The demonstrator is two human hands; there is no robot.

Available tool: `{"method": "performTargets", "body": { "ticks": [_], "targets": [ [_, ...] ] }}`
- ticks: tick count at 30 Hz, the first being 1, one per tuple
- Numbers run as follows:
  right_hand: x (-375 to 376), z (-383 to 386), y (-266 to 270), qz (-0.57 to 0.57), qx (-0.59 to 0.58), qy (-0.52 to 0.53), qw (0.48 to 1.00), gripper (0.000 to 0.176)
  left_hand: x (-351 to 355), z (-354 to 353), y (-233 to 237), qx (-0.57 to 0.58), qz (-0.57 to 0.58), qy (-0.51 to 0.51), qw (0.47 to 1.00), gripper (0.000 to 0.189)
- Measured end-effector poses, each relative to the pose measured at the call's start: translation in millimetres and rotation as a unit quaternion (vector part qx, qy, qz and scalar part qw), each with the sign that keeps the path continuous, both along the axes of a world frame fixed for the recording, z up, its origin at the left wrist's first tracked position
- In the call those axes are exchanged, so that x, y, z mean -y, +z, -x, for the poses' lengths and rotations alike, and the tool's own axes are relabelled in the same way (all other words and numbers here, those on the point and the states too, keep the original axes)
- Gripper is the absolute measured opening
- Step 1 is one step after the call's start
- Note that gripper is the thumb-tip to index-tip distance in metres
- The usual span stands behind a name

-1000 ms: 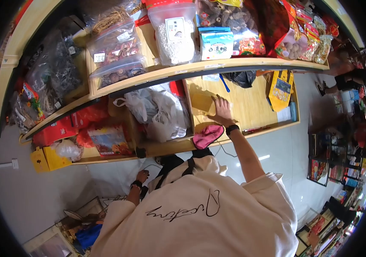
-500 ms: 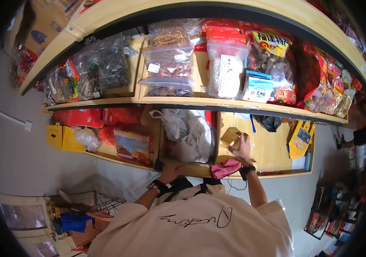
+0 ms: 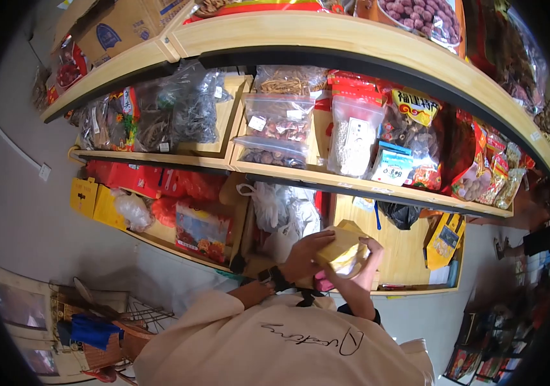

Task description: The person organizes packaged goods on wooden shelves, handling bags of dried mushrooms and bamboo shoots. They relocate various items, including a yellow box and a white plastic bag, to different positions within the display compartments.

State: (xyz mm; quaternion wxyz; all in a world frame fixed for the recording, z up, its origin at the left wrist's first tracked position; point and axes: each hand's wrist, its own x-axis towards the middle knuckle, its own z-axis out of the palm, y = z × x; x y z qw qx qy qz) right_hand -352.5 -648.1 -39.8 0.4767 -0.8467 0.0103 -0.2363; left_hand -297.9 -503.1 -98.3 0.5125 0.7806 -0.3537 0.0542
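A shiny gold box [image 3: 340, 248] with angled sides is held above the front edge of the lower shelf. My left hand [image 3: 306, 256] grips its left side, fingers laid over the edge. On the right, my right hand [image 3: 368, 267] is wrapped around the box, with fingers at its upper corner. Motion blurs the box's near face a little. Beneath my hands, a pink pouch [image 3: 322, 280] is mostly covered. Behind the box, white plastic bags [image 3: 281, 209] fill an open compartment.
Bags of dried food [image 3: 355, 138] line the shelf above. The lower shelf [image 3: 397, 254] holds a black bag [image 3: 399, 215] and a yellow bag [image 3: 445, 241] at right. A picture-printed red package [image 3: 203, 228] stands at left. A cardboard box [image 3: 117, 35] sits at upper left.
My right hand has lifted the gold box off the shelf and brought it nearer my body. My left hand has moved from the shelf edge onto the box. The view has shifted.
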Motion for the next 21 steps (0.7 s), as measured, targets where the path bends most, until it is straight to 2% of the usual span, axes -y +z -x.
{"method": "performTargets", "body": {
  "ticks": [2, 3, 4, 6, 7, 9, 10, 11, 14, 16, 18, 20, 21],
  "targets": [
    [-8.4, -4.0, 37.2, -0.029, -0.033, 0.075, 0.996, 0.098, -18.3, -4.7, 1.9, -0.047, 0.118, 0.026, 0.992, 0.064],
    [-7.8, -10.0, 42.4, -0.054, -0.06, 0.152, 0.985, 0.115, -32.9, -1.6, 8.2, -0.161, 0.115, 0.056, 0.979, 0.055],
    [-12.9, -21.8, 44.0, -0.101, -0.02, 0.208, 0.973, 0.104, -53.8, -6.8, -7.2, -0.18, 0.1, 0.086, 0.975, 0.052],
    [-33.4, -49.7, 40.2, -0.086, -0.022, 0.272, 0.958, 0.087, -75.5, -9.5, 42.2, -0.156, 0.282, 0.129, 0.938, 0.049],
    [-46.3, -61.7, 33.6, -0.044, -0.016, 0.298, 0.954, 0.073, -92.9, -17.7, 55.2, -0.172, 0.295, 0.129, 0.931, 0.048],
    [-82.2, -77.3, 38.7, -0.164, -0.134, 0.369, 0.905, 0.065, -126.3, -39.3, 67.1, -0.213, 0.355, 0.116, 0.903, 0.04],
    [-99.0, -86.3, 39.1, -0.209, -0.192, 0.383, 0.879, 0.062, -142.8, -54.3, 80.4, -0.239, 0.334, 0.118, 0.904, 0.037],
    [-119.5, -98.0, 32.7, -0.245, -0.146, 0.38, 0.88, 0.057, -155.6, -70.0, 90.0, -0.235, 0.315, 0.119, 0.912, 0.036],
    [-162.5, -147.2, 49.7, -0.227, -0.067, 0.328, 0.915, 0.049, -185.7, -115.8, 112.9, -0.178, 0.234, 0.124, 0.948, 0.036],
    [-173.8, -195.7, 55.1, -0.225, -0.097, 0.325, 0.913, 0.053, -199.1, -150.2, 121.2, -0.139, 0.202, 0.091, 0.965, 0.035],
    [-181.4, -223.9, 87.3, -0.296, -0.174, 0.347, 0.873, 0.058, -212.1, -186.9, 128.4, -0.167, 0.174, 0.069, 0.968, 0.036],
    [-189.0, -267.4, 83.0, -0.233, -0.108, 0.334, 0.907, 0.059, -224.3, -219.4, 137.3, -0.135, 0.099, 0.091, 0.982, 0.041],
    [-192.0, -293.7, 74.5, -0.177, -0.098, 0.271, 0.941, 0.059, -233.3, -247.5, 121.3, -0.091, 0.028, 0.113, 0.989, 0.046]
  ]
}}
